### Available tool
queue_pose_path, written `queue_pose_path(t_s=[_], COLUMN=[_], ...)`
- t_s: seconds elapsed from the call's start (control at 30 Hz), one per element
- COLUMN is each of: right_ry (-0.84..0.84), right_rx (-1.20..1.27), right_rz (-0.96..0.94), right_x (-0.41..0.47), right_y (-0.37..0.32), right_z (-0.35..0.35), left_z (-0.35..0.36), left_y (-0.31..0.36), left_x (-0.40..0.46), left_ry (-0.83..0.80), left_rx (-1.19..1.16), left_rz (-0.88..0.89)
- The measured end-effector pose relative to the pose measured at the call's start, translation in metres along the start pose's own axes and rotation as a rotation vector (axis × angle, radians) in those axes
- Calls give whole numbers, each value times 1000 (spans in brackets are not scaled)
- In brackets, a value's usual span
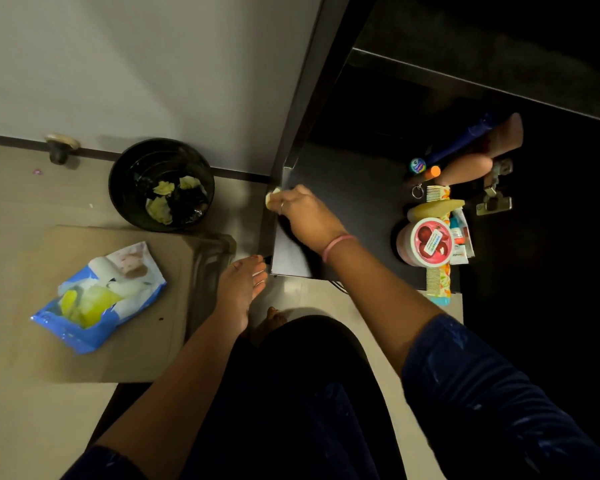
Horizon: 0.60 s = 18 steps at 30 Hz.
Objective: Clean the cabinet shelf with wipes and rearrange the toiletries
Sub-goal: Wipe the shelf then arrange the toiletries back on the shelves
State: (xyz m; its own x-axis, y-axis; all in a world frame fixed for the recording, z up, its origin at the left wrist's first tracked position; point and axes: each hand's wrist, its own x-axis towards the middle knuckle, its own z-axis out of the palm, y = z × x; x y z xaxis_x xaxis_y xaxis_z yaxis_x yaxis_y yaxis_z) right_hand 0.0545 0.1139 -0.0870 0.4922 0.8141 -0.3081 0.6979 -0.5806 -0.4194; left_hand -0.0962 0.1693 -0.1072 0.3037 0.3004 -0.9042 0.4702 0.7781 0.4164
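One pale wipe (272,196) sits pinched in the right hand (300,213), pressed against the left edge of the dark cabinet shelf (347,202) near the middle of the frame. The left hand (241,289) lies open below it, fingers spread flat, touching the shelf's lower left corner and holding nothing. Toiletries cluster at the shelf's right side: a pink jar (425,242), a yellow bottle (433,206), combs and tubes. At left, a black bin (161,184) holds used wipes, and a blue wipes packet (99,296) lies on cardboard (146,348).
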Motion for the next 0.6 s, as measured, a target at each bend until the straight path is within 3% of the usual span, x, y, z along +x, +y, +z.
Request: queue_pose_path(t_s=[0.07,0.13,0.23,0.3,0.4,0.6], right_ry=[-2,207,691,889,849,568], right_rx=[32,137,416,540,535,261], right_rz=[-174,-182,183,495,783,942], right_x=[-8,-13,-18,-16,-9,15], right_y=[6,14,30,47,72,83], right_z=[-4,-9,-32,-49,-60,-81], left_z=[0,1,3,2,4,13], left_y=[-1,-4,-3,-1,0,4], left_x=[0,-1,-2,0,-2,-2], left_ry=[2,2,-17,-41,-92,-25], left_rx=[-8,-19,-58,-107,-121,-88], left_rz=[3,17,39,44,66,132])
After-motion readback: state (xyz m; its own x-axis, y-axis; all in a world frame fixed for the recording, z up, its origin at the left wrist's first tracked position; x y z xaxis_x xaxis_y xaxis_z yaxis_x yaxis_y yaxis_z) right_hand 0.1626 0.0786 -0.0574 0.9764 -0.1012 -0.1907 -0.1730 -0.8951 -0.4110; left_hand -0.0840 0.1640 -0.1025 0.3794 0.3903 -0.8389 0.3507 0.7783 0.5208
